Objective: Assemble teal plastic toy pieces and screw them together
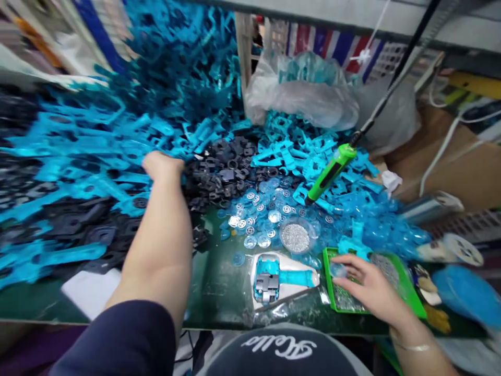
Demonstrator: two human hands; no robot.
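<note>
My left hand (pixel 162 164) reaches far forward into the heap of blue plastic parts (pixel 90 141); its fingers are hidden behind the wrist and the parts. Over a green tray (pixel 331 297) of small metal pieces, my right hand (pixel 364 282) pinches a clear bluish disc (pixel 337 270) between thumb and fingers. Left of that tray lies a white holder (pixel 287 298). Set in it is a blue handled housing (pixel 297 278) with a grey mechanism (pixel 267 284) in its wide end.
A green electric screwdriver (pixel 331 175) hangs over the bench. Behind the holder are a round dish of small metal balls (pixel 295 237), scattered clear discs (pixel 250 241) and piled black parts (pixel 230 167). Plastic bags (pixel 305 99) stand at the back. A white sheet (pixel 92 292) lies front left.
</note>
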